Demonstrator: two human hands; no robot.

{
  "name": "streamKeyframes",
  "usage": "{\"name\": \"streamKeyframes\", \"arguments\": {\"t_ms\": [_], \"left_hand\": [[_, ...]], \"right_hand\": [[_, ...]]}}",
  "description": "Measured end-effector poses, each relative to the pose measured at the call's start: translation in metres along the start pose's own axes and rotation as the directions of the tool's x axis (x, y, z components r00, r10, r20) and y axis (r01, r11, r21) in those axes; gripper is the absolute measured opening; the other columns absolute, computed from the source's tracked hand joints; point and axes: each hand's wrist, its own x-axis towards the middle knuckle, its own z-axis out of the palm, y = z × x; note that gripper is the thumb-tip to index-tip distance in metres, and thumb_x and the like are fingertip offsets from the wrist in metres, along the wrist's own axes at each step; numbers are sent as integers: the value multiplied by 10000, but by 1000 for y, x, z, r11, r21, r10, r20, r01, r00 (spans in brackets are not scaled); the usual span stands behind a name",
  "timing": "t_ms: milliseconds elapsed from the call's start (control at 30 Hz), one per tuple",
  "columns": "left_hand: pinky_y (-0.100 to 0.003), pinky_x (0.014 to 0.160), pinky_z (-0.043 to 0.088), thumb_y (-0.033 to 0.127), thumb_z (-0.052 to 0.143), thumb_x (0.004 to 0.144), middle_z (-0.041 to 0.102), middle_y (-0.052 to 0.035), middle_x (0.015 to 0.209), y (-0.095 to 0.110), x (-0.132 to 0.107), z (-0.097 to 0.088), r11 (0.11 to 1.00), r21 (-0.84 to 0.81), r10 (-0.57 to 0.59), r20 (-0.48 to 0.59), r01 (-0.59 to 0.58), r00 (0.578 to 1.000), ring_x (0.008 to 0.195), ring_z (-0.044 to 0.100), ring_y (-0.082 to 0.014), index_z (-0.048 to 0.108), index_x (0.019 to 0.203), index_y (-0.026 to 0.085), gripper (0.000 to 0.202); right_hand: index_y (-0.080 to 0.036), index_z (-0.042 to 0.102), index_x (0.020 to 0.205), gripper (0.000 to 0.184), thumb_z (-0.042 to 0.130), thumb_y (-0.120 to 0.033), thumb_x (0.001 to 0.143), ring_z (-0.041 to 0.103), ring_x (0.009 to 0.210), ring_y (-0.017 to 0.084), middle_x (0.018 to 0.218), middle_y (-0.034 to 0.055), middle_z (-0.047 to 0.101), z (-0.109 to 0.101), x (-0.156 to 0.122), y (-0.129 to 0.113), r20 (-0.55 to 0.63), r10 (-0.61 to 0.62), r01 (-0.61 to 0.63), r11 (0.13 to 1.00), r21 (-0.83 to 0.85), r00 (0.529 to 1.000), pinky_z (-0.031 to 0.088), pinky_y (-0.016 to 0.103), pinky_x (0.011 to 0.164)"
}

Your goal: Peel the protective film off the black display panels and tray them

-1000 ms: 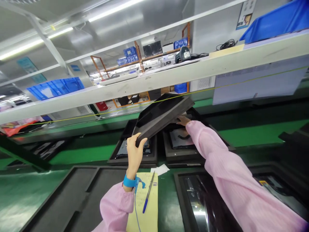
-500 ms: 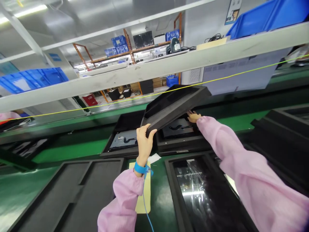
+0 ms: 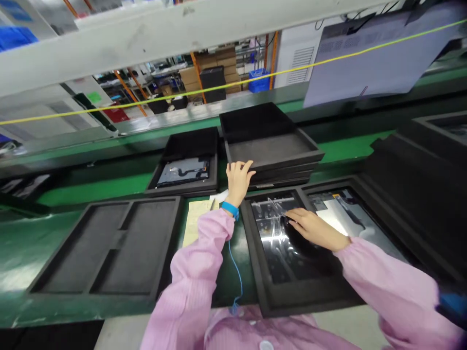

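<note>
My left hand (image 3: 239, 177) rests on the near left corner of a black foam tray (image 3: 272, 150) that lies flat on top of a stack on the green belt, fingers curled over its rim. A blue wrist strap with a cord sits on that wrist. My right hand (image 3: 310, 226) lies flat, fingers stretched out, on a shiny plastic-wrapped dark panel (image 3: 284, 238) inside a black foam tray (image 3: 292, 296) right in front of me.
An empty two-pocket foam tray (image 3: 109, 245) lies at the left. Another tray holding a part (image 3: 186, 170) stands behind it. A yellow paper (image 3: 195, 218) lies between the trays. More black trays (image 3: 419, 160) sit at the right. A white shelf beam (image 3: 146, 34) runs overhead.
The black tray that both hands held tilted in the air now lies flat on the stack. My right hand has left it and come down onto the wrapped panel. The view has dropped lower.
</note>
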Motion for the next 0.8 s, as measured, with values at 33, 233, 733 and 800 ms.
{"name": "streamKeyframes", "arguments": {"t_ms": [33,233,733,800], "left_hand": [[-535,1116,245,245,582,875,585,-124,1210,1,-1,-4,1000,7,-11,10,11,1000,1210,470,-290,600,1233,211,360],[-494,1146,235,251,524,911,482,-151,1369,6,-65,-48,971,-234,-43,59,56,997,1349,373,-265,540,1292,173,389],[-405,1011,441,199,526,880,674,-109,1161,-31,-161,-47,810,-477,-274,204,340,940,1117,604,-209,650,1096,169,251],[-415,1010,442,237,527,884,675,-112,1163,-32,-162,-51,765,-536,-288,210,357,934,1122,607,-216,656,1082,173,245]], "right_hand": [[-94,592,1209,390,314,-193,954,565,1104,230,1179,146,587,8,8,-3,-5,-39,39,999,14,999,501,397,954],[-89,567,1232,415,351,-117,879,368,1288,307,1356,179,448,23,71,-27,-7,-287,287,955,79,958,351,541,1036],[-168,619,863,391,757,-129,500,510,985,284,848,37,564,-3,36,-82,406,-757,714,638,288,512,256,619,1043],[-172,627,878,416,802,-82,511,550,826,216,709,-11,551,-19,44,-87,439,-751,701,642,310,494,376,532,976]]}}
